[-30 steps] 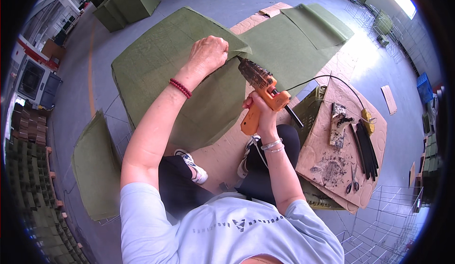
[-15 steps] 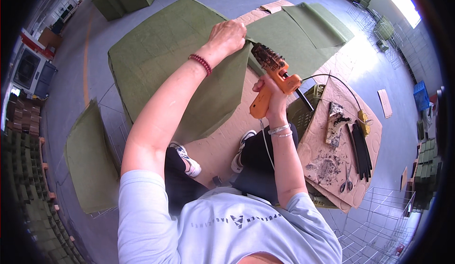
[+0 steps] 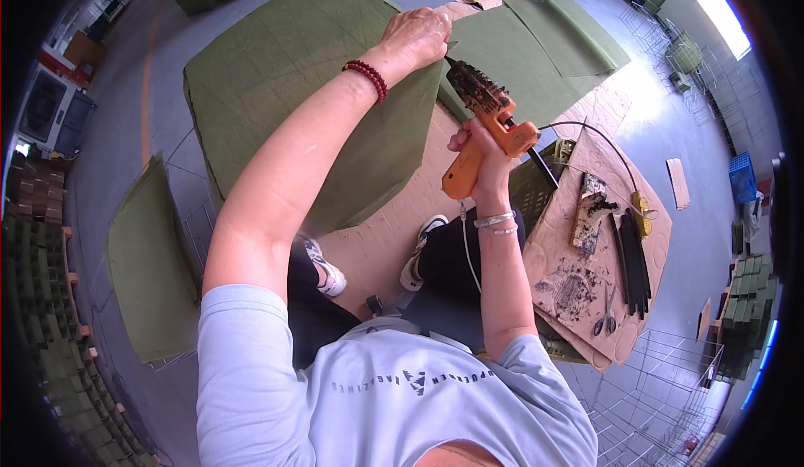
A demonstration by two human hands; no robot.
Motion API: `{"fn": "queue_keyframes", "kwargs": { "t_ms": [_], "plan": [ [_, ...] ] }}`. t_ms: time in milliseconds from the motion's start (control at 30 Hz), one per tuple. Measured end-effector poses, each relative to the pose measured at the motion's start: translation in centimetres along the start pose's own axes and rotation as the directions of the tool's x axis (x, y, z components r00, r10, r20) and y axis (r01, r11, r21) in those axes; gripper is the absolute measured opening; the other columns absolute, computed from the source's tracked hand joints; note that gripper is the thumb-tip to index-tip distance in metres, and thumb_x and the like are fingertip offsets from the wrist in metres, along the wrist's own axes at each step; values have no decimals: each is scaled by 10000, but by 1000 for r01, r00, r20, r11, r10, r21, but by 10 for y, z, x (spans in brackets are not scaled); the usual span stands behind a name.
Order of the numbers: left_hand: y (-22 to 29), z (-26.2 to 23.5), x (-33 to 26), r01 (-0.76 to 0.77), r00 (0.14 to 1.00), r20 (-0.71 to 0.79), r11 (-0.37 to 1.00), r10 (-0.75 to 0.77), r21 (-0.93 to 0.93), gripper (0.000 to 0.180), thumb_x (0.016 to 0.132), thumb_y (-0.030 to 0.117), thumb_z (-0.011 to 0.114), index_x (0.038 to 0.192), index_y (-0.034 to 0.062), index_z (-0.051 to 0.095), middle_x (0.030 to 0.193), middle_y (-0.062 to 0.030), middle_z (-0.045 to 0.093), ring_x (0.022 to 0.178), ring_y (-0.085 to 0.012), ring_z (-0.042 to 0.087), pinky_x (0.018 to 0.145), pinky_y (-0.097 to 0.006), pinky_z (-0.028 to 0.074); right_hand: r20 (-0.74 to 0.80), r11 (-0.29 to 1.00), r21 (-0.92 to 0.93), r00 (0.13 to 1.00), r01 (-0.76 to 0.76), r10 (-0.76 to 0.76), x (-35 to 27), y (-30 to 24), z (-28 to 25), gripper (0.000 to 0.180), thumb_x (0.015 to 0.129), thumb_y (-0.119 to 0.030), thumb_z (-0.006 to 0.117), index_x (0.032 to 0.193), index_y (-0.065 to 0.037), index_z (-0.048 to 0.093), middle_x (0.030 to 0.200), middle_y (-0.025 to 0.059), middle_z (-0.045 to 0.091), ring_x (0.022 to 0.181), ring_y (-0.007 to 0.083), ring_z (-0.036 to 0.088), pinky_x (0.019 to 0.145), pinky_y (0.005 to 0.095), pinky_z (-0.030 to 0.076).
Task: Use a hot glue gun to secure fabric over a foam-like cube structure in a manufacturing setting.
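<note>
My right hand is wrapped round the handle of an orange hot glue gun. Its front is crusted with dark glue, and a black glue stick sticks out of the rear. The nozzle points up and left, close to the edge of a large green fabric panel. My left hand is closed at that panel's right edge, pinching the fabric; its fingertips are mostly hidden behind the hand. Another green fabric sheet with a folded flap lies just right of the nozzle.
Cardboard at my right bears scissors, black glue sticks, a glue-smeared block and a yellow power connector. A green crate sits beneath it. Wire frames stand at lower right, a green panel at left.
My left hand has shifted slightly up and right along the fabric edge. The glue gun has moved a little to the right with my right hand, still close to that edge.
</note>
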State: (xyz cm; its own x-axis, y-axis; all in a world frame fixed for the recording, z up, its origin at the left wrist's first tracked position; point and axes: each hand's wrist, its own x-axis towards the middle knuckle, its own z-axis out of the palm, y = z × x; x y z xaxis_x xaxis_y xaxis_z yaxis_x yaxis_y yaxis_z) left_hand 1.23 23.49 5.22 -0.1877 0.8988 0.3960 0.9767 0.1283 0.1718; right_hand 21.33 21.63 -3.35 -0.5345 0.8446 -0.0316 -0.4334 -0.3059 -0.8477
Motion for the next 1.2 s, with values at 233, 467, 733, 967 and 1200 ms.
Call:
{"fn": "queue_keyframes", "kwargs": {
  "t_ms": [233, 467, 733, 967, 1200],
  "plan": [
    [1, -2, -2, 8, 999, 49, 1000, -8, 3, 160, 769, 151, 580, 811, 59, 704, 813, -157, 672, 822, -311, 653, 784, -409, 520, 12, 999, 9, 999, 35, -35, 0, 1, -1, 117, 843, -126, 583, 818, -19, 542, 677, 51, 549, 618, 162, 567, 602, 283, 461],
    [3, -5, -1, 11, 998, 55, 1000, -12, 21, 161, 770, 143, 577, 825, 63, 705, 830, -152, 676, 839, -306, 654, 795, -414, 519, 31, 1000, -12, 999, -3, 4, 2, 2, -4, 111, 837, -130, 585, 821, -26, 548, 682, 50, 555, 620, 158, 572, 601, 279, 460],
    [0, -14, -9, 7, 997, 78, 999, -10, 41, 166, 741, 89, 556, 827, 56, 694, 847, -150, 674, 861, -306, 648, 800, -417, 517, 42, 1000, -18, 999, 10, -9, -6, 9, -5, 111, 842, -135, 586, 829, -30, 552, 686, 47, 564, 612, 155, 574, 595, 276, 460],
    [1, -25, -18, 21, 991, 130, 997, -32, 80, 183, 708, 48, 542, 828, 41, 680, 858, -151, 669, 884, -304, 639, 823, -409, 509, 53, 1000, -10, 999, -8, 8, -1, 9, -5, 138, 851, -143, 573, 859, -8, 545, 700, 73, 562, 640, 199, 572, 630, 321, 470],
    [-1, -32, -25, 33, 988, 144, 994, -49, 108, 188, 727, 60, 551, 855, 42, 689, 882, -153, 670, 892, -303, 639, 828, -413, 511, 26, 1000, 4, 1000, -8, 8, -2, 7, -3, 145, 839, -153, 586, 830, -13, 547, 679, 69, 554, 631, 194, 571, 626, 318, 469]
  ]
}}
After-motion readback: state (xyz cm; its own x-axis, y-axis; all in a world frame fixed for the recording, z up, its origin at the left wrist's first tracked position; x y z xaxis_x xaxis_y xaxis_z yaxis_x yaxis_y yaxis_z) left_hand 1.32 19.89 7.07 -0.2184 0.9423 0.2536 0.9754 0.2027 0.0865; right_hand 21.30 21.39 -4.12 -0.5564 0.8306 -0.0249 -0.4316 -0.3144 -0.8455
